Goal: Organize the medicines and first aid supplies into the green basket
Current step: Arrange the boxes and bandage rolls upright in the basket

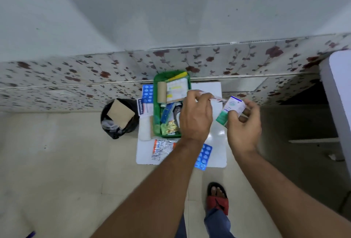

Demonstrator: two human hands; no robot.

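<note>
Sorting underway. Right hand [244, 129] grips a white-green medicine box [230, 111]; left hand [196, 116] pinches a thin strip [216, 98] beside the part-filled green basket [156, 93]. Next, likely: lower both in.

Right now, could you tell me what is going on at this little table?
A person stands over a small white table, sorting medicines into a green basket that already holds boxes, a bandage roll and strips. The right hand holds a small green-and-white box; the left hand pinches a thin strip or leaflet beside it. Two blue blister packs, a silver strip and a plaster box lie outside the basket.
</note>
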